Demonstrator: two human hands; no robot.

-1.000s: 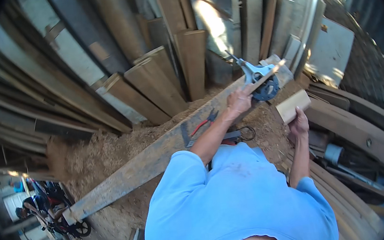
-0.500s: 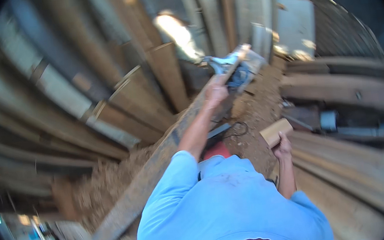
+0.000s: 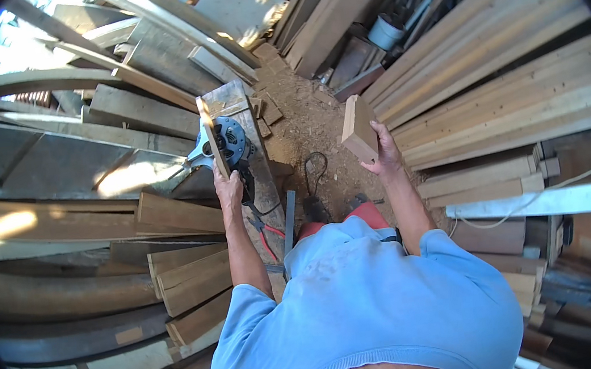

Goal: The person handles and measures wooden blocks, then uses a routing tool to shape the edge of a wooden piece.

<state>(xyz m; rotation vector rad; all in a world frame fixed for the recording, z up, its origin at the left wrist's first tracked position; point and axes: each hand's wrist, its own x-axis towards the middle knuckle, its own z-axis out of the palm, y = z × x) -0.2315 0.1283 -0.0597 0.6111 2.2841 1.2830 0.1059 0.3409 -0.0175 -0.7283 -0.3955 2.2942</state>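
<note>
My left hand (image 3: 229, 186) is closed around the near end of a narrow wooden board (image 3: 211, 132), which stands on edge and points away from me. Under and beside that board lies a blue power tool (image 3: 233, 142) with a round, holed base, resting on a worn workbench (image 3: 262, 170). Out to the right, my right hand (image 3: 388, 152) grips a short, thick wooden block (image 3: 360, 130) by its near right side. Red-handled pliers (image 3: 266, 237) and a grey metal bar (image 3: 290, 221) lie close to my left forearm.
Stacked planks (image 3: 499, 114) fill the right side, and leaning boards (image 3: 183, 219) crowd the left. Sawdust (image 3: 314, 120) and small offcuts (image 3: 269, 109) cover the ground ahead. A black cable loop (image 3: 316, 166) lies before my feet. A white bucket (image 3: 385, 32) stands far right.
The view has swung to the right, so the bench and tool now appear further left. Both hands keep hold of their wood pieces, and the right hand's block appears higher.
</note>
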